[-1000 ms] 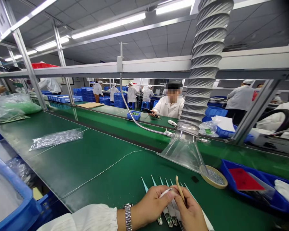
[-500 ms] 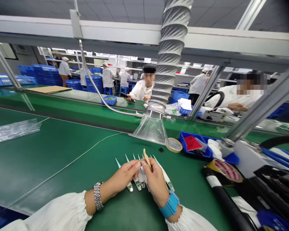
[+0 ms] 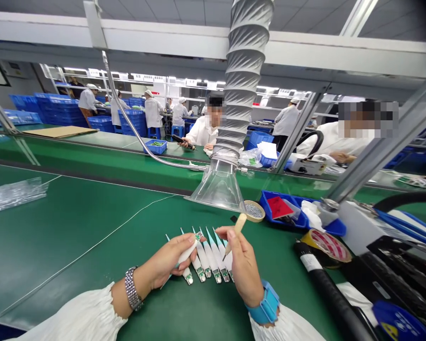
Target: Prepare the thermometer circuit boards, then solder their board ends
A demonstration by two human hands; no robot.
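My left hand (image 3: pixel 175 255) is closed around a white digital thermometer (image 3: pixel 189 250), its bare green circuit-board end pointing up and away. In my right hand (image 3: pixel 242 265) is a small tool with a pale wooden handle (image 3: pixel 240 223) and a thin dark metal tip, angled down to the left; the tip's exact shape is too small to tell. Between and beyond the hands, several more thermometers (image 3: pixel 213 260) lie fanned out on the green bench (image 3: pixel 184 312), teal tips away from me and open circuit ends towards me. My right hand partly hides the rightmost ones.
A clear extraction hood (image 3: pixel 218 187) hangs beyond the thermometers. To its right are a round dish of small metal bits (image 3: pixel 253 210), blue bins (image 3: pixel 287 210) and a tape roll (image 3: pixel 328 246). Plastic bags (image 3: pixel 16 195) lie left. A co-worker (image 3: pixel 204 130) sits across the bench.
My hands have moved apart. The left has brought the thermometer's circuit end up into view; the right has drawn back rightward, its tool now tip down. The camera view has shifted slightly.
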